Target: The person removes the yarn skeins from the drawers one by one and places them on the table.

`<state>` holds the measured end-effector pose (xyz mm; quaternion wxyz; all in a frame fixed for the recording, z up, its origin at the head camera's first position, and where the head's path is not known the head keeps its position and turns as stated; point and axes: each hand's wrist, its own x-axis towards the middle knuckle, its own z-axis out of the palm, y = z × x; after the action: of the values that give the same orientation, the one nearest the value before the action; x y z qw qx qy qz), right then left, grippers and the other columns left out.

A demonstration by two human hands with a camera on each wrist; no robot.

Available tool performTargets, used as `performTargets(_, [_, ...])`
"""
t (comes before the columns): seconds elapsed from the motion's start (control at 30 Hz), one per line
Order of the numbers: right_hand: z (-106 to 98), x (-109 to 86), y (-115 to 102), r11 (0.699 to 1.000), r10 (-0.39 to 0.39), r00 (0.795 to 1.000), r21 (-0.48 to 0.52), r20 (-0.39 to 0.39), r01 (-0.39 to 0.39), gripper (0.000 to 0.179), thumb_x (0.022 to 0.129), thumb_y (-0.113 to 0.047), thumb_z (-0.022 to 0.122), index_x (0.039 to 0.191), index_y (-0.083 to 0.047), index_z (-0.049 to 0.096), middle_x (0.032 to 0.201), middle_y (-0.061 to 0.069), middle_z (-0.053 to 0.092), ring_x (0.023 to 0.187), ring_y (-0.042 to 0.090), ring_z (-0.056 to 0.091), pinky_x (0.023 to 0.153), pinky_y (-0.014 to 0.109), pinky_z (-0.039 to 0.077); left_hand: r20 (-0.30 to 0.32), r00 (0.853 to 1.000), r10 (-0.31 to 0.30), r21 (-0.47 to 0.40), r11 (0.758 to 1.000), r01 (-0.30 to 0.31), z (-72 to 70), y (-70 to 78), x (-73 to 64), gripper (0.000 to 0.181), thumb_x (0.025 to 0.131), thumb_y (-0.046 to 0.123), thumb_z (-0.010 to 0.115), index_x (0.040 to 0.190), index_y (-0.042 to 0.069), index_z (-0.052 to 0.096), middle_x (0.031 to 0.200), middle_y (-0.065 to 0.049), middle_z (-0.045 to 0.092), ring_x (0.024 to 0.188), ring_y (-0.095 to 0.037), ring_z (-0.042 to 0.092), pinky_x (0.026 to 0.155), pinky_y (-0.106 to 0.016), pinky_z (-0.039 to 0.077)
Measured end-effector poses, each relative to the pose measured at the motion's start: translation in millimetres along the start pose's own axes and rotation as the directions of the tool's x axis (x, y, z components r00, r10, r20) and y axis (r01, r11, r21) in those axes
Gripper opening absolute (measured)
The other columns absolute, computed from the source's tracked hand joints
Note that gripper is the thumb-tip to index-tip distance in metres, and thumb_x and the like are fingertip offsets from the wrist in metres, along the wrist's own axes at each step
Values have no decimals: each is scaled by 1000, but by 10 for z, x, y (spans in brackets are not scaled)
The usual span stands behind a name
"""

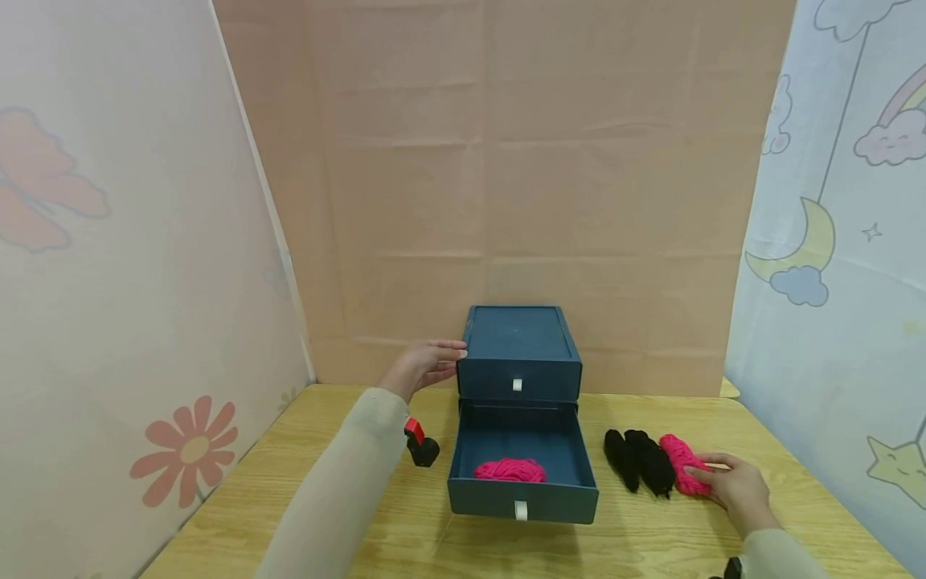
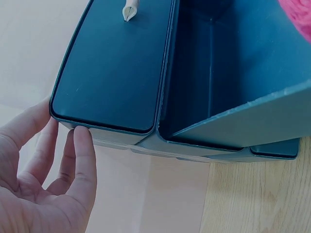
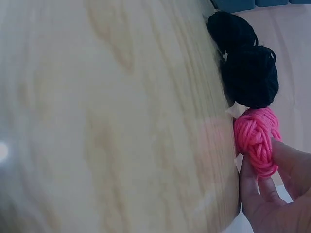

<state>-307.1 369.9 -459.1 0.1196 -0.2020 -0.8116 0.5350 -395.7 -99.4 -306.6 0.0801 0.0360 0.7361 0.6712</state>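
A dark blue two-drawer cabinet (image 1: 519, 338) stands on the table, its upper drawer closed. The lower drawer (image 1: 481, 498) is pulled out, and a bundle of bright pink yarn (image 1: 510, 470) lies in its front part. My left hand (image 1: 427, 366) touches the cabinet's left side near the upper front corner, fingers nearly straight in the left wrist view. On the right, my right hand (image 1: 739, 486) pinches the near end of a second pink yarn bundle (image 1: 678, 457) between thumb and fingers. Two black yarn bundles (image 1: 649, 462) lie side by side just left of it.
The wooden table (image 1: 340, 482) ends at a brown paper backdrop (image 1: 405, 201). Patterned sheets hang on both sides. White tabs (image 1: 521, 510) mark the drawer fronts. A black and red device (image 1: 419, 442) sits by the left wrist.
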Motion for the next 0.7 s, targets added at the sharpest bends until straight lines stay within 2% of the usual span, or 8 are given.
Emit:
performTargets(0.1, [5,-19,-20,1000,-6,1000,-9,10,6,47,65,-24,84,98,3,66,75,-4,63,59,10,54,51,26,50,4,1000,3,-1,1000,-3,-3,0,-3,26,83,21,70,107,13,69,110,-5,63,94,-20,63,84,-30,52])
performTargets(0.2, [20,-41,-57,999,-8,1000,-52,-4,8,51,65,-24,84,102,6,64,85,6,60,60,11,52,51,26,49,7,1000,5,-8,1000,-5,-6,0,-11,26,83,21,70,108,13,69,111,-5,63,94,-20,63,85,-31,51])
performTargets(0.33, [35,-57,-94,995,-5,1000,-96,-21,3,53,68,-21,82,106,8,60,89,15,55,56,12,48,48,25,45,9,1000,5,-9,1000,-5,-7,2,-27,26,83,21,70,107,13,69,111,-5,63,94,-19,63,84,-31,51])
performTargets(0.43, [34,-54,-90,997,7,1000,-79,-9,-8,55,68,-23,82,107,8,59,92,17,55,56,12,48,49,25,46,8,1000,10,-10,1000,-10,-5,-1,-29,25,83,21,70,107,13,69,111,-5,63,94,-20,63,84,-30,52])
performTargets(0.5, [28,-43,-73,999,17,1000,-49,11,-16,59,67,-26,83,109,8,58,101,22,52,57,12,50,51,26,48,8,1000,11,-11,1000,-11,-3,-7,-23,25,83,21,70,107,13,69,110,-5,63,96,-21,62,84,-31,51])
performTargets(0.6, [17,-11,-42,999,28,999,-23,41,-27,67,67,-33,82,113,8,56,116,31,43,58,11,51,53,26,50,5,1000,15,-1,1000,-15,0,-16,-12,26,83,21,70,107,13,69,110,-5,63,99,-23,61,85,-31,51])
performTargets(0.7, [16,31,-17,998,64,996,9,63,-64,74,65,-38,83,117,6,53,127,34,33,56,11,52,54,27,52,-2,1000,12,-3,1000,-12,0,-20,-8,26,83,21,70,108,14,69,111,-4,63,101,-24,60,86,-31,51])
